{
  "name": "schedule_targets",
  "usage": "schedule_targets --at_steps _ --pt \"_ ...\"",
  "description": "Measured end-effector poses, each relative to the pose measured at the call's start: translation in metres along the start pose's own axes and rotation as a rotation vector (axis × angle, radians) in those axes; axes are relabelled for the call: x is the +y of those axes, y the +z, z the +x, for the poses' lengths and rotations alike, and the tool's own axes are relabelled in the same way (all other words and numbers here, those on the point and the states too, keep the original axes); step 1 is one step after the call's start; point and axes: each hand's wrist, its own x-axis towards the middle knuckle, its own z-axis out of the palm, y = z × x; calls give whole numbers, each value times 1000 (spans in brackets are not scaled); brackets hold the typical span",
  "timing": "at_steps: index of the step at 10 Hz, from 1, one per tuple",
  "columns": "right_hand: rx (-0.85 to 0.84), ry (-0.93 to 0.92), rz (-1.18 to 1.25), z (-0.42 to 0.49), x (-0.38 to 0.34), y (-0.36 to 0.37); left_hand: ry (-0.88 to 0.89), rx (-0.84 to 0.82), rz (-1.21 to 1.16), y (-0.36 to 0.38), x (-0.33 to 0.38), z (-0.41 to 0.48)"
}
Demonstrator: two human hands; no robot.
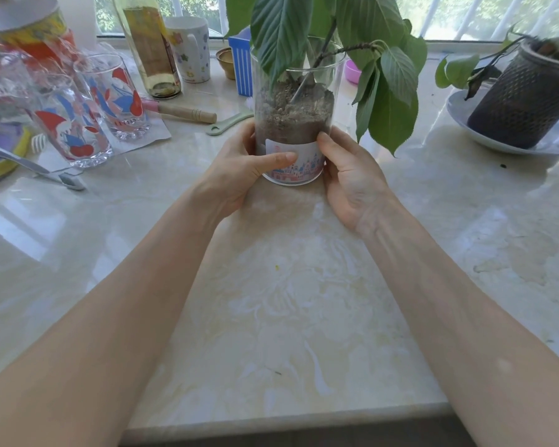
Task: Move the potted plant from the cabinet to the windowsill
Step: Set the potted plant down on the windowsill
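Observation:
The potted plant [293,124] is a clear glass jar half full of soil, with a printed castle band at its base and large green leaves above. It stands upright on the pale marble windowsill [271,285], in front of the window. My left hand [239,169] wraps the jar's lower left side, thumb across the band. My right hand [349,179] presses against its lower right side. Both hands grip the jar near its bottom.
Printed drinking glasses [78,124], a glass bottle [150,50], a floral mug [191,50], a blue container [241,64] and utensils crowd the left. At the right, a second plant in a dark mesh pot [523,98] stands on a white plate [459,114].

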Motion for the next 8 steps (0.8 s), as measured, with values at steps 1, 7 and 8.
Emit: schedule_targets --at_steps 1,7,8 --pt "29 8 6 -1 1 0 1 25 3 4 0 -7" --pt "194 128 -117 -29 -19 12 -78 188 23 23 24 -55" --pt "221 128 -127 -39 -25 14 -103 240 32 24 29 -65"
